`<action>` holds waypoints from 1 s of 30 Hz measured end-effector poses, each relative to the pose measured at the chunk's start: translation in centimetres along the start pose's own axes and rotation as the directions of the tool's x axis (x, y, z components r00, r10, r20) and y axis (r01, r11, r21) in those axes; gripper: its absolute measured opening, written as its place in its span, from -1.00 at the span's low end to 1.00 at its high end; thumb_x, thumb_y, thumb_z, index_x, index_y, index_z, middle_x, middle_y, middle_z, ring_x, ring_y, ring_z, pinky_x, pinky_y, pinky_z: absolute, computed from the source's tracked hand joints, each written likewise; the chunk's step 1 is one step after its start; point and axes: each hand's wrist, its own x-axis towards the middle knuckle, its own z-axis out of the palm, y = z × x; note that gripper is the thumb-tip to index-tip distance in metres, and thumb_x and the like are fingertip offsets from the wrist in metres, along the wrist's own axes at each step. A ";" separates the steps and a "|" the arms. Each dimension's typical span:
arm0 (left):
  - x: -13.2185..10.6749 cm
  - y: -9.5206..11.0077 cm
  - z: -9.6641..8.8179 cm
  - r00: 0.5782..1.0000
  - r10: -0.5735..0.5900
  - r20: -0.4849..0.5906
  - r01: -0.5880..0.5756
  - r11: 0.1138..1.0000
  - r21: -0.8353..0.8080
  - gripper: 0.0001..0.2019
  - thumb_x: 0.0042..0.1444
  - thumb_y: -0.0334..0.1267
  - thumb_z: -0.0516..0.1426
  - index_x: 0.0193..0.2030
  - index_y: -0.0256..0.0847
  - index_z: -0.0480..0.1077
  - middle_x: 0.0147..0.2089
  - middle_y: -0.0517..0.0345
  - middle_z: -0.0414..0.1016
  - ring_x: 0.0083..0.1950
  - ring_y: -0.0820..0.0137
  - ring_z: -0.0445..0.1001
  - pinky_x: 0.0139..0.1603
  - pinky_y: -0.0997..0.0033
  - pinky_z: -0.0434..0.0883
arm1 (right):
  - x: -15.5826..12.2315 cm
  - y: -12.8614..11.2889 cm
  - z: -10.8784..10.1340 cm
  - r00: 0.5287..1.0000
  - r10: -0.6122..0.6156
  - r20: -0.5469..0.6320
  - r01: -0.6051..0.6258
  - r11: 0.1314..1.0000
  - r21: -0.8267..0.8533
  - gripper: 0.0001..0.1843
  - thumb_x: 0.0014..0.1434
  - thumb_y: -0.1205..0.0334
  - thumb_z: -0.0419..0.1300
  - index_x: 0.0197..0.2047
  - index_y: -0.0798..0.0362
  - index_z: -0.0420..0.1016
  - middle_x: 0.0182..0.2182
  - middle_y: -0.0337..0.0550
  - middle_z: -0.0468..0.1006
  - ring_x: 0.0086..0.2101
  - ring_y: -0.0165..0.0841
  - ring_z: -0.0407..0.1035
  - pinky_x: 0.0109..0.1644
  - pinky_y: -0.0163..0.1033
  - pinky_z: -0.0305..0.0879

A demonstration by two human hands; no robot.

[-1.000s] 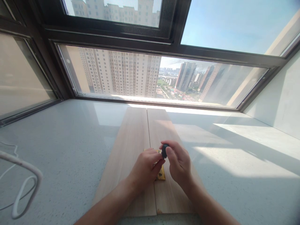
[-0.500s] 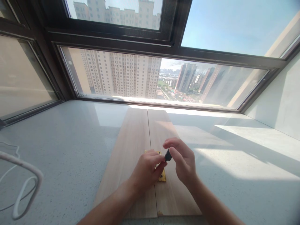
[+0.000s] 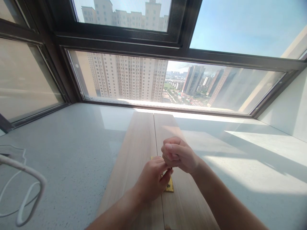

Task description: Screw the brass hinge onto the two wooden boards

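Note:
Two light wooden boards (image 3: 139, 150) lie side by side on a pale stone sill, running away from me towards the window. A brass hinge (image 3: 169, 186) sits across their seam. My left hand (image 3: 153, 179) rests on the hinge with its fingers curled, pinching something I cannot make out. My right hand (image 3: 178, 155) is closed in a fist just above it, wrapped round a small dark tool whose tip pokes out below the fingers, pointing down at the hinge. The tool's handle is hidden inside the fist.
A white cable (image 3: 26, 188) loops over the sill at the far left. The dark-framed window (image 3: 168, 105) runs along the back and a white wall (image 3: 290, 108) closes the right side. Sunlight falls across the sill's right half (image 3: 251, 166).
My right hand has turned over and closed into a fist round the dark tool, which showed between its fingertips before. The view has shifted slightly; my left hand stays on the hinge.

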 end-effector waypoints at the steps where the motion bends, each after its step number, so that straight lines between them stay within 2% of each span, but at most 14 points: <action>1: 0.0 0.0 0.0 1.000 0.002 -0.015 -0.002 1.000 0.004 -0.88 0.12 -0.44 0.08 -0.30 -0.26 0.45 -0.31 0.05 0.53 -0.24 0.30 0.45 -0.19 0.35 0.34 | 0.0 0.1 0.3 1.000 -0.004 -0.031 0.004 1.000 0.005 -0.49 0.09 0.04 0.26 -0.68 0.05 0.10 -0.76 -0.45 0.02 -0.73 -0.59 -0.16 -0.69 -0.40 -0.27; 4: 0.0 -0.1 0.0 0.998 0.000 -0.063 0.000 1.000 -0.010 -0.92 0.11 -0.41 0.13 -0.31 -0.26 0.46 -0.31 0.05 0.54 -0.25 0.30 0.47 -0.22 0.37 0.33 | 0.0 0.4 1.1 0.992 -0.032 -0.119 0.031 0.999 -0.007 -0.47 0.08 0.09 0.28 -0.69 0.04 0.06 -0.76 -0.44 0.02 -0.71 -0.59 -0.14 -0.67 -0.39 -0.28; 8: 0.1 0.0 0.0 0.999 -0.005 -0.051 0.004 1.000 -0.024 -0.90 0.11 -0.45 0.11 -0.35 -0.25 0.45 -0.33 0.09 0.54 -0.30 0.36 0.45 -0.27 0.42 0.31 | -0.2 0.4 1.5 0.979 -0.073 -0.189 0.067 0.997 -0.039 -0.49 0.09 0.10 0.28 -0.68 0.04 0.07 -0.77 -0.44 0.02 -0.70 -0.59 -0.14 -0.65 -0.38 -0.30; 10: 0.1 -0.1 0.0 0.999 -0.005 -0.034 0.004 0.999 -0.032 -0.89 0.13 -0.45 0.10 -0.35 -0.25 0.44 -0.34 0.10 0.53 -0.32 0.37 0.43 -0.28 0.43 0.30 | -0.4 0.2 1.1 0.985 -0.062 -0.161 0.055 0.997 -0.049 -0.52 0.09 0.09 0.28 -0.67 0.05 0.12 -0.76 -0.42 0.06 -0.69 -0.57 -0.10 -0.65 -0.38 -0.25; 14: 0.1 -0.2 0.0 1.000 -0.009 0.001 0.010 0.999 -0.046 -0.86 0.16 -0.41 0.08 -0.41 -0.26 0.41 -0.36 0.08 0.50 -0.32 0.37 0.42 -0.28 0.42 0.31 | -0.5 -0.5 0.0 0.995 -0.053 -0.081 0.047 0.997 -0.067 -0.61 0.07 0.10 0.29 -0.64 0.11 0.30 -0.70 -0.29 0.29 -0.65 -0.48 0.15 -0.61 -0.35 -0.02; 16: 0.2 -0.1 -0.1 1.000 -0.010 0.026 0.011 0.999 -0.051 -0.84 0.17 -0.41 0.06 -0.40 -0.26 0.42 -0.36 0.08 0.49 -0.31 0.37 0.42 -0.27 0.42 0.31 | -0.4 -0.7 -0.4 0.997 -0.054 -0.062 0.050 0.997 -0.056 -0.63 0.08 0.07 0.27 -0.62 0.10 0.33 -0.71 -0.28 0.31 -0.66 -0.44 0.20 -0.61 -0.33 0.02; 20: 0.3 0.1 -0.3 0.997 -0.013 0.071 0.017 0.998 -0.068 -0.83 0.20 -0.45 0.03 -0.28 -0.24 0.45 -0.30 0.08 0.51 -0.27 0.37 0.44 -0.23 0.43 0.33 | -0.2 -0.6 -0.1 0.999 -0.022 -0.031 0.021 0.999 -0.027 -0.53 0.07 -0.02 0.24 -0.69 0.06 0.24 -0.81 -0.38 0.12 -0.76 -0.51 0.01 -0.68 -0.34 -0.11; 24: 0.3 -0.1 -0.2 0.998 -0.050 0.036 0.052 0.998 -0.034 -0.87 0.19 -0.41 0.08 -0.27 -0.24 0.46 -0.31 0.08 0.52 -0.25 0.35 0.43 -0.21 0.40 0.33 | -0.1 -0.5 0.6 0.991 -0.035 -0.127 0.030 0.999 -0.040 -0.53 0.07 0.05 0.25 -0.67 0.04 0.13 -0.76 -0.45 -0.01 -0.71 -0.57 -0.16 -0.66 -0.37 -0.29; 27: 0.1 -0.4 -0.2 0.998 -0.066 -0.009 0.066 0.998 0.004 -0.92 0.13 -0.39 0.15 -0.27 -0.22 0.48 -0.31 0.10 0.53 -0.24 0.33 0.43 -0.20 0.39 0.32 | -0.1 -0.3 0.9 0.983 -0.047 -0.177 0.032 0.996 -0.086 -0.57 0.08 0.05 0.23 -0.64 0.05 0.17 -0.74 -0.45 -0.01 -0.69 -0.57 -0.17 -0.63 -0.36 -0.27; 30: 0.1 -0.4 -0.1 0.997 -0.080 -0.013 0.080 0.997 0.023 -0.89 0.14 -0.43 0.11 -0.36 -0.24 0.46 -0.36 0.12 0.52 -0.30 0.37 0.41 -0.26 0.43 0.30 | -0.3 -0.6 1.0 0.979 -0.052 -0.199 0.016 0.983 -0.180 -0.66 0.09 0.10 0.22 -0.58 0.07 0.27 -0.72 -0.41 0.10 -0.66 -0.54 -0.05 -0.60 -0.36 -0.15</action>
